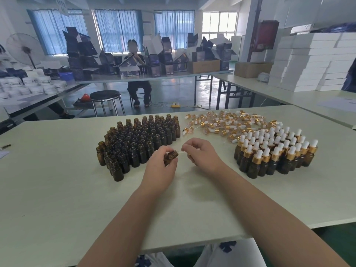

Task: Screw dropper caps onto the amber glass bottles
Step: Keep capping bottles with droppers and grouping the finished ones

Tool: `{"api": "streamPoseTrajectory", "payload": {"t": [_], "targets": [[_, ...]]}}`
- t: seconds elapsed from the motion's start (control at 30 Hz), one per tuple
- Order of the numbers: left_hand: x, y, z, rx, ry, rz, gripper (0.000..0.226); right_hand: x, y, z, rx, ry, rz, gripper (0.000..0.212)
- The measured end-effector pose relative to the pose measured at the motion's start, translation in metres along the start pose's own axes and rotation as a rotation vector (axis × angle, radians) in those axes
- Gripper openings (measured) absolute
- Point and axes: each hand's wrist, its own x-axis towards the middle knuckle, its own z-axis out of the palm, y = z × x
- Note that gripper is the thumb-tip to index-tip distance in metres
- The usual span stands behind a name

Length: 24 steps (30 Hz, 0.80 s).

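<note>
My left hand (160,168) grips an open amber glass bottle (171,156), tilted with its mouth pointing right. My right hand (202,154) holds a dropper cap, mostly hidden inside its fingers; the clear glass pipette (180,151) sticks out leftward, its tip at the bottle's mouth. Both hands hover just above the table's middle. A block of uncapped amber bottles (138,140) stands to the left. Loose gold-and-white dropper caps (221,122) lie in a heap at the back. Capped bottles (273,153) stand grouped on the right.
The pale worktable (57,189) stretches toward me, its front edge near my lap. A black marker (5,146) lies at the far left edge. Beyond stand a stool (105,96), other tables with boxes, and a seated person (137,74).
</note>
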Motion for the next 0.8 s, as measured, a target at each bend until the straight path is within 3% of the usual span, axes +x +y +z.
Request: {"api": "streamPoseTrajectory", "payload": {"t": [0.1,0.23,0.37,0.53,0.7,0.8], "targets": [[-0.0005,0.0009,-0.0014,-0.007,-0.009,0.020,0.018,0.0009,0.0023,0.0004,-0.065,0.039,-0.010,0.010],[-0.0017,0.0012,-0.0014,-0.029,-0.049,0.024,0.019,-0.0010,0.0017,0.0014,-0.025,0.013,-0.020,0.020],[-0.0013,-0.0007,-0.0006,-0.037,-0.059,0.035,0.019,-0.0030,-0.0001,0.0029,-0.023,-0.019,-0.044,0.017],[-0.0003,-0.0021,0.0014,-0.054,-0.041,0.007,0.015,-0.0045,-0.0033,0.0060,0.187,-0.081,0.016,0.033],[0.0000,-0.0037,0.0013,-0.056,-0.037,0.017,0.014,-0.0033,-0.0027,0.0046,0.204,-0.042,0.051,0.014],[-0.0002,-0.0033,0.0015,-0.044,-0.040,0.007,0.015,-0.0027,-0.0016,0.0031,0.100,-0.003,0.032,0.015]]}}
